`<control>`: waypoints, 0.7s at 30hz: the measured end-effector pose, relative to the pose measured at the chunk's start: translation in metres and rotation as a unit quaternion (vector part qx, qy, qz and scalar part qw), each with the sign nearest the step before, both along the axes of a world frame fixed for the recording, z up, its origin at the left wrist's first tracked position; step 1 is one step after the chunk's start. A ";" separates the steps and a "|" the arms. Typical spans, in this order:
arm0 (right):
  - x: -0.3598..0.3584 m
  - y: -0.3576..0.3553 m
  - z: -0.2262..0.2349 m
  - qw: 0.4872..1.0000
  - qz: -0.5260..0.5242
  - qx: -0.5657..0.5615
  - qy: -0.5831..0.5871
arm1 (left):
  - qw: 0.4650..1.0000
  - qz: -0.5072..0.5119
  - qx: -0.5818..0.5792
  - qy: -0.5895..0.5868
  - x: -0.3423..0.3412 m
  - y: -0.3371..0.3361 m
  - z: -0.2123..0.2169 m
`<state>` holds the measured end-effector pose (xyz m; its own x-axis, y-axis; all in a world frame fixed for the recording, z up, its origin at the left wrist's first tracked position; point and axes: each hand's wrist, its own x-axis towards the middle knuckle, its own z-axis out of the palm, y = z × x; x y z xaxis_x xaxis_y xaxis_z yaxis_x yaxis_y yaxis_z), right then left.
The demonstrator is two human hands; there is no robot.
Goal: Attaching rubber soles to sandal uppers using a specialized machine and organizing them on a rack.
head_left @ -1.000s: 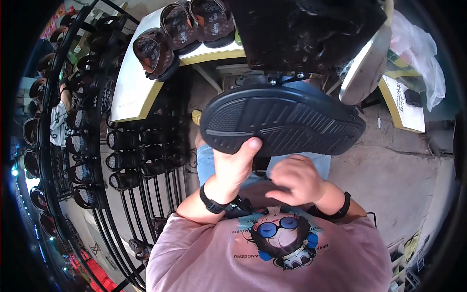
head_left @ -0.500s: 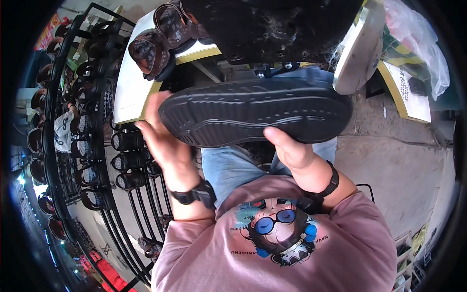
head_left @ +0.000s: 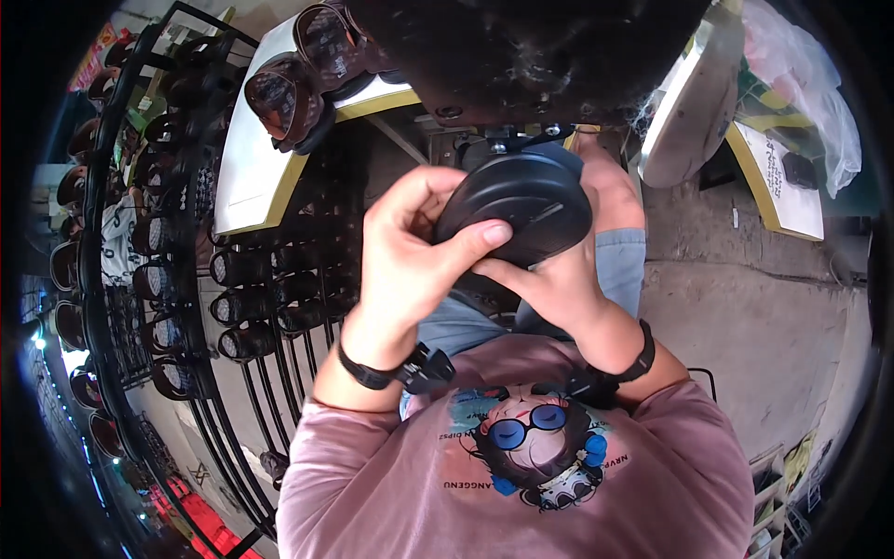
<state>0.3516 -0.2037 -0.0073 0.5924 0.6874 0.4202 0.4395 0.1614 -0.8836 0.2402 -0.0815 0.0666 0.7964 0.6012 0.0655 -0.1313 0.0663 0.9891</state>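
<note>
I hold a black rubber sandal (head_left: 517, 203) in front of my chest with both hands, its end turned toward me so it looks rounded. My left hand (head_left: 410, 252) wraps it from the left, thumb pressed on its near edge. Under the sandal's lower right side my right hand (head_left: 549, 284) grips it. Both wrists wear black bands. My pink sleeves and printed shirt fill the lower part of the view.
A black metal rack (head_left: 177, 279) full of dark sandals curves along the left. A white table with a yellow edge (head_left: 251, 168) carries brown sandals (head_left: 279, 93). At the right stand another white-and-yellow surface (head_left: 782, 186) and a plastic bag (head_left: 801, 84) over concrete floor (head_left: 745, 317).
The sandal lay sideways showing its whole ridged sole; it has been turned end-on toward me. My left hand moved from its left end onto the near edge.
</note>
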 end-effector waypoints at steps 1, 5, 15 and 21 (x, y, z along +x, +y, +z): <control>-0.001 -0.005 -0.003 0.998 -0.044 -0.009 -0.049 | 0.999 0.024 -0.022 -0.027 -0.001 -0.007 -0.008; 0.007 -0.023 0.001 0.999 -0.023 -0.004 -0.047 | 0.982 0.082 -0.113 -0.125 0.000 -0.031 -0.030; 0.088 -0.032 0.108 0.951 0.086 -0.197 -0.222 | 0.971 0.063 -0.186 -0.135 0.000 -0.042 -0.041; 0.061 -0.013 0.104 0.960 0.075 -0.144 -0.229 | 0.973 0.094 -0.169 -0.123 -0.009 -0.020 0.003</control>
